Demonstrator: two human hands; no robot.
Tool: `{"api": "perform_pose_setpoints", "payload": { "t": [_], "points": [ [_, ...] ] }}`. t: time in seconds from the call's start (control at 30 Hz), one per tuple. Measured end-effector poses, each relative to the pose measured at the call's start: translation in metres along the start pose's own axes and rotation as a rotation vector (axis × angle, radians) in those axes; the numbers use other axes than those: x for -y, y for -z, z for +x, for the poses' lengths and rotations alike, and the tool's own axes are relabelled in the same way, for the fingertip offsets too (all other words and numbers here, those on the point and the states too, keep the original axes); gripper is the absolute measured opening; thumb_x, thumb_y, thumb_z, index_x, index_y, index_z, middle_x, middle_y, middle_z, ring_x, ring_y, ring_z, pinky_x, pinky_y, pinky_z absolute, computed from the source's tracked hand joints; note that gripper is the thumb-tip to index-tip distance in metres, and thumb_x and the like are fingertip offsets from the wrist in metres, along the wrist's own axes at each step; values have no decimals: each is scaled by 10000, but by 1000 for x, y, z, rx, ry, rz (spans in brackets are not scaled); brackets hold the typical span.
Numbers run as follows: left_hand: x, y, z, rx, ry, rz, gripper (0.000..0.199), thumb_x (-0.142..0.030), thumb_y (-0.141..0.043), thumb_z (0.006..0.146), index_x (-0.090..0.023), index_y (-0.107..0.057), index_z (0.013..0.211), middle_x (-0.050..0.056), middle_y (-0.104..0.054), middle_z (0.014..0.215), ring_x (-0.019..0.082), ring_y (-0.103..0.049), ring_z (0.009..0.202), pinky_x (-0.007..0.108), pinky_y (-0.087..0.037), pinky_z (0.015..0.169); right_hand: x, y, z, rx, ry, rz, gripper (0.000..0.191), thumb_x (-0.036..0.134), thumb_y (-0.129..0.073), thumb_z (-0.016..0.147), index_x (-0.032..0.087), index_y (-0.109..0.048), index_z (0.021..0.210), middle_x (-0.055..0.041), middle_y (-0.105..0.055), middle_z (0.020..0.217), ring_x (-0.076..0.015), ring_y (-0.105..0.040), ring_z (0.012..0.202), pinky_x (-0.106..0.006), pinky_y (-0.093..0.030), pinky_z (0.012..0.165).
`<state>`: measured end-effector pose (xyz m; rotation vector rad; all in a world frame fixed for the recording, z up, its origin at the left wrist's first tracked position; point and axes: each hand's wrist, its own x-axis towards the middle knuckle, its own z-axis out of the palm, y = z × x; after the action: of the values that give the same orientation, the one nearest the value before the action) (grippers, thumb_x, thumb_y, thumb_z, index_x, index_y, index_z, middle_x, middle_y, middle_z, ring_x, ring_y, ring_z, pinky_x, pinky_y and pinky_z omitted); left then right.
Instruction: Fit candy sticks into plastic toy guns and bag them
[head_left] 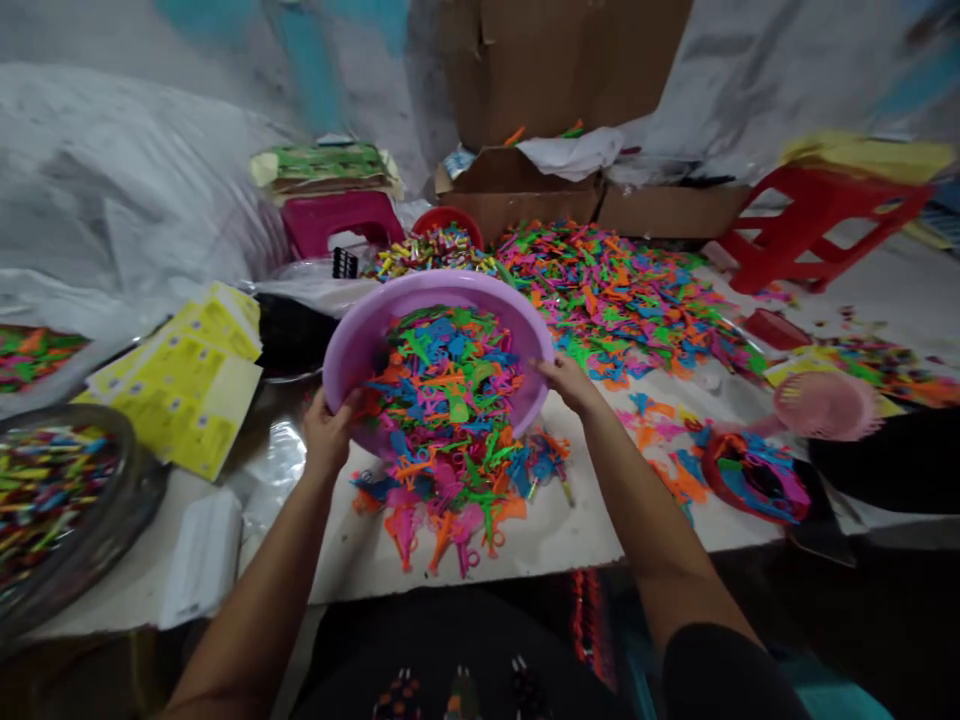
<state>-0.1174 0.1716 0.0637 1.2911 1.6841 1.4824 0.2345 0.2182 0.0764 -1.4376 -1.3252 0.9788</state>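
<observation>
A purple plastic basin is tilted toward me over the table, between my hands. My left hand is closed around its left rim, with the thumb on the inner side. On the right rim, my right hand grips the basin the same way. Small colourful plastic pieces in orange, green, blue and pink fill the basin and spread over its near edge. A loose pile of the same pieces lies on the white tabletop in front of me.
Behind the basin lies a large heap of plastic pieces. Yellow printed sheets and a bowl of small shiny pieces are at left. A red stool, a pink fan-shaped item and a small red bowl stand right. Cardboard boxes sit behind.
</observation>
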Motion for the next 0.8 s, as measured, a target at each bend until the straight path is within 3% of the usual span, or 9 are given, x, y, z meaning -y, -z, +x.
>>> {"api": "perform_pose_setpoints", "payload": {
  "t": [0.17,0.23,0.3,0.4,0.47,0.53,0.63,0.7,0.8],
  "points": [
    [-10,-14,2,-88,-144,-123,301,-392,-620,644,-140,-531,783,-44,-482,636,83,-465,586,196,-415,575,-4,-4,-2,-297,94,34,201,327,-616,557,148,-554,626,34,-522,585,-97,-453,542,-259,-412,551],
    [-12,-18,9,-114,-203,-53,324,-373,-594,669,-153,-538,900,-13,-543,742,122,-528,696,235,-448,667,-1,2,-4,-383,188,19,178,317,-596,582,152,-531,595,40,-495,564,-91,-435,530,-255,-404,548],
    [-13,-21,11,-142,-277,37,477,-336,-581,690,-175,-464,1124,52,-560,1006,176,-536,942,289,-428,838,1,6,-9,-459,242,-13,167,309,-583,595,154,-523,579,40,-481,540,-97,-434,520,-261,-409,543],
    [-13,-25,-12,-234,-440,167,806,-292,-593,705,-195,-140,1366,123,-229,1403,229,-214,1306,353,-222,1055,0,4,-19,-497,286,-66,127,277,-580,583,154,-563,610,20,-529,564,-133,-499,577,-289,-445,592],
    [-10,-29,-48,-257,-623,243,869,-291,-569,727,-215,-11,1389,99,-2,1466,253,-15,1348,424,-94,1085,-2,0,-25,-495,326,-79,145,264,-571,582,159,-603,676,2,-584,632,-166,-551,669,-319,-464,667],
    [-3,-36,-93,-75,-825,326,851,-345,-548,735,-242,-20,1395,55,103,1471,284,44,1343,485,-15,1074,-3,-4,-30,-494,361,-85,211,272,-560,594,169,-632,763,-13,-626,713,-190,-579,758,-344,-467,731],
    [14,-52,-153,456,-1183,578,680,-513,-502,729,-304,-294,1341,6,-109,1472,297,62,1340,529,126,1032,1,-9,-37,-479,378,-121,303,300,-548,629,178,-644,888,-43,-659,853,-213,-591,872,-367,-460,800],
    [29,-61,-174,603,-1184,755,544,-432,-453,790,-285,-369,1307,11,-213,1446,243,55,1348,508,98,1051,5,-11,-43,-454,380,-166,332,324,-536,655,182,-643,936,-66,-660,935,-223,-578,953,-378,-447,849],
    [48,-63,-175,717,-1058,882,563,-460,-414,805,-230,-362,1317,75,-279,1417,249,-95,1345,516,-28,1061,9,-11,-52,-426,407,-194,354,365,-517,692,184,-636,972,-83,-647,1013,-230,-555,1034,-400,-430,897]
  ]
}}
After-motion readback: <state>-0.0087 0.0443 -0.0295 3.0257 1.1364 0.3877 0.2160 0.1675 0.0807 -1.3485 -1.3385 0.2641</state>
